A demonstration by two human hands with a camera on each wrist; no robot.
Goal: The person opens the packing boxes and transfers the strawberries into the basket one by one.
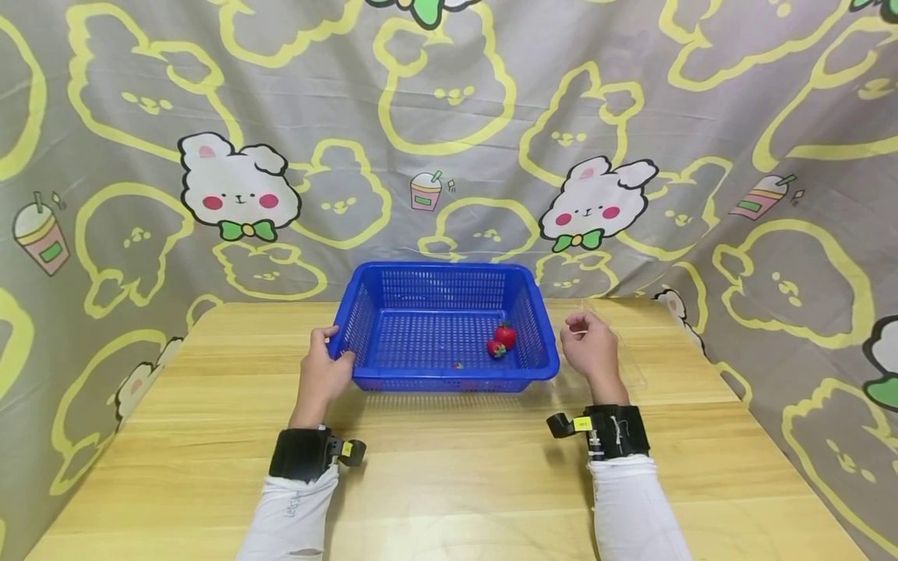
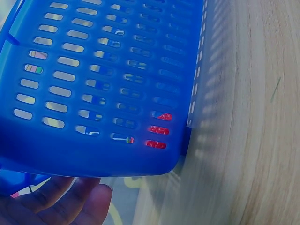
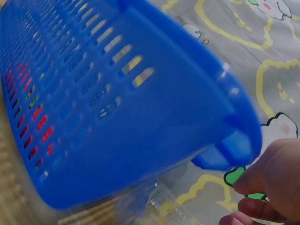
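Note:
A blue plastic basket (image 1: 449, 374) with slotted walls sits toward the back of the table. My left hand (image 1: 325, 375) grips its left rim, thumb on the near side and fingers below the rim in the left wrist view (image 2: 70, 199). Inside, two red strawberries (image 1: 503, 335) with green leaves lie at the right, and part of a third (image 1: 458, 365) peeks over the front wall, the rest hidden. Red also shows through the slots in both wrist views. My right hand (image 1: 592, 351) hovers just right of the basket, fingers loosely curled around nothing, apart from the rim.
A clear plastic container (image 1: 634, 378) rests on the table by my right hand, partly hidden by it. The wooden table (image 1: 449, 483) ends at the back against a grey curtain (image 1: 337, 257) printed with rabbits, which also hangs along both sides.

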